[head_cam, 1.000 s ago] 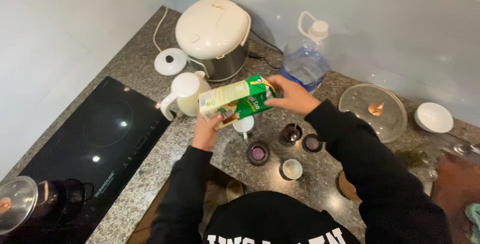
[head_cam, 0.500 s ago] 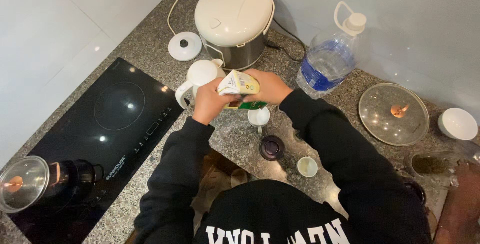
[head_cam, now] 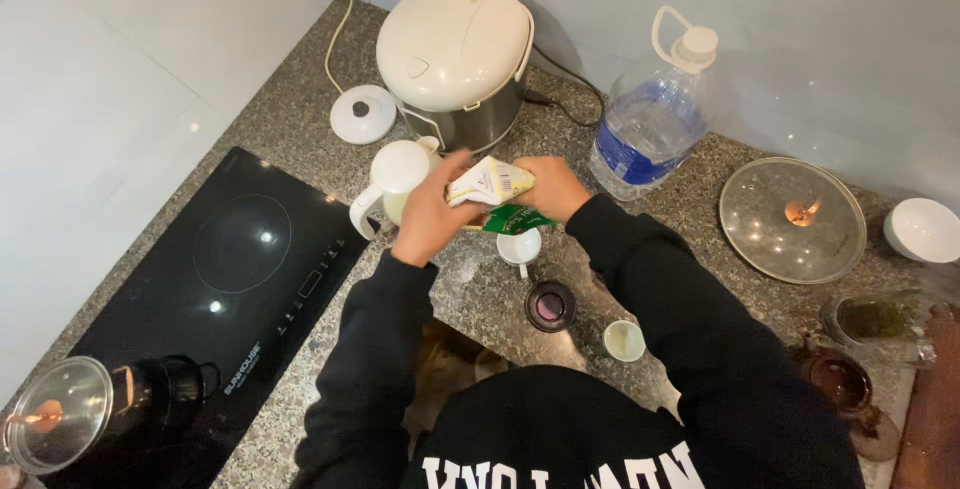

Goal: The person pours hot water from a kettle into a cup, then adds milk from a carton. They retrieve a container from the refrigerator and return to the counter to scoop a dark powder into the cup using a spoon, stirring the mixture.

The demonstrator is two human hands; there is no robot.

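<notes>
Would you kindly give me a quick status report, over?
Left hand and right hand both grip the carton. Carton tilted above white cup. Nothing in the way.

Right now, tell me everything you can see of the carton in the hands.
The carton is a small cream and yellow box with a green lower part, seemingly coated paperboard, with a dark barcode patch on its pale face. It is held tilted above the granite counter, over a small white cup, beside the white kettle. The left hand and right hand both grip it. Whether it is open cannot be told.
</notes>
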